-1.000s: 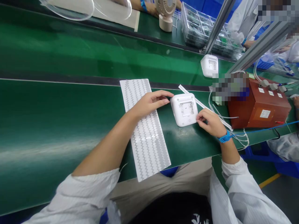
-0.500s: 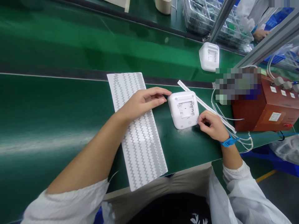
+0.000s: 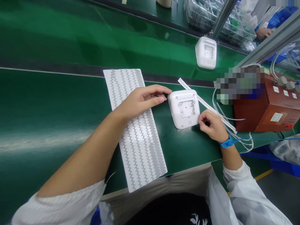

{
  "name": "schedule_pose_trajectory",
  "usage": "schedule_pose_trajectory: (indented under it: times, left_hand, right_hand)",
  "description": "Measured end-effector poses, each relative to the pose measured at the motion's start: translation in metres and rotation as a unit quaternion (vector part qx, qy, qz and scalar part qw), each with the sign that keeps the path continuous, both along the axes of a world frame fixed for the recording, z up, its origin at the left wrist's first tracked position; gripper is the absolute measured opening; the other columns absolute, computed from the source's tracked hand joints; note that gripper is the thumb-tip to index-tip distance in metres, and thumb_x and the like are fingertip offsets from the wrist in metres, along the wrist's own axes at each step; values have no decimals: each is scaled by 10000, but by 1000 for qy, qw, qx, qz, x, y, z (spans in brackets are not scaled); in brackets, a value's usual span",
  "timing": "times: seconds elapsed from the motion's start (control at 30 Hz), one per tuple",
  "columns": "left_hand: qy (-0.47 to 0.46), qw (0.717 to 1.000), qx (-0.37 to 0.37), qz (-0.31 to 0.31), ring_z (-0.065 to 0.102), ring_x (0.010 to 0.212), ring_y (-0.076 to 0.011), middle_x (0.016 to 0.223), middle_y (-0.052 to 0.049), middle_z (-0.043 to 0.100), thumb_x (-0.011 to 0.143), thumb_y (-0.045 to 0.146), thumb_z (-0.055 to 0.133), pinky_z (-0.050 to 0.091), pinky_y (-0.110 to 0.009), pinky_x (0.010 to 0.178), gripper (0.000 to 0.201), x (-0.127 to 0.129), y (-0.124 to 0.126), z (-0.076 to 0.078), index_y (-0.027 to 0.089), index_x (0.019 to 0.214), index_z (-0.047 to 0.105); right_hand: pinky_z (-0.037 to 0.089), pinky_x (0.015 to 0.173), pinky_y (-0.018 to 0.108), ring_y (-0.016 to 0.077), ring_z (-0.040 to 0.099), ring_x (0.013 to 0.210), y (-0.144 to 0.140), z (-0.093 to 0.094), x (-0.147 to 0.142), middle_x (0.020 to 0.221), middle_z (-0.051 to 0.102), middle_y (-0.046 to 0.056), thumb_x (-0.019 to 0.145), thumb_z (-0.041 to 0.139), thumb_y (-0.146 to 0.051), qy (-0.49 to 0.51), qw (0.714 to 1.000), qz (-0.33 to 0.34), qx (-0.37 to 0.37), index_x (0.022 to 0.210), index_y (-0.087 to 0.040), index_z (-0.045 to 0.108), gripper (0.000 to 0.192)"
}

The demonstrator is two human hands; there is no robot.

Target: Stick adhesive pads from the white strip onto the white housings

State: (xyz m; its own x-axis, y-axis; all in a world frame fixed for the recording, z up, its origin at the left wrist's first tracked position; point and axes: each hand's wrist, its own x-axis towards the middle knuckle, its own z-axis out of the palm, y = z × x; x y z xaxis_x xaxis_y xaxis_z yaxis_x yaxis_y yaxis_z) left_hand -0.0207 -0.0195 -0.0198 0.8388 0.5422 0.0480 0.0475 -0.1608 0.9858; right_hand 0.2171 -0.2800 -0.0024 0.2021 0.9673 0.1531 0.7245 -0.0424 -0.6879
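Note:
A white square plastic device (image 3: 184, 123) lies on the green bench with its battery compartment facing up. My left hand (image 3: 142, 101) reaches over a sheet of stickers (image 3: 140, 150), fingers stretched out, the index fingertip at the device's upper left corner. At the lower right corner, my right hand (image 3: 212, 125) has thumb and forefinger pinched together against the device's edge; whatever is between them is too small to make out. Behind the device, a narrow strip of sticker backing (image 3: 206, 104) runs diagonally to the right.
Another white device (image 3: 206, 53) sits on the green conveyor belt (image 3: 140, 40) beyond the bench. To the right stand a reddish-brown box (image 3: 269, 109) with thin tubes and a metal post (image 3: 221, 20). Clear plastic trays (image 3: 201, 18) and another person's hand (image 3: 263, 32) are farther back.
The device on the conveyor has shifted slightly to the left. The camera view has tilted a little; both hands keep nearly the same pose at the near device.

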Motion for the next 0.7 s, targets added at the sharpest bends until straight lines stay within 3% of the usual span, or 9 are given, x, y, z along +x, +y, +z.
schedule_pose_trajectory:
  times: [0.5,0.7]
  left_hand:
    - [7,1000,7,-4,772,1320,-352,1488,-86,814,974,727,834,630,-516,1226,566,0,0,1,321,1366,876]
    - [3,1000,3,-4,778,1315,-343,1476,-94,817,960,735,848,635,-495,1220,580,2,0,1,306,1349,879]
  right_hand:
    - [559,694,366,220,590,772,2,0,-8,899,649,26,943,696,-139,-25,999,-28,-5,934,-280,644,151]
    - [534,699,351,215,600,809,2,-6,-8,938,648,26,946,720,-229,63,995,-69,-37,925,-277,588,142]
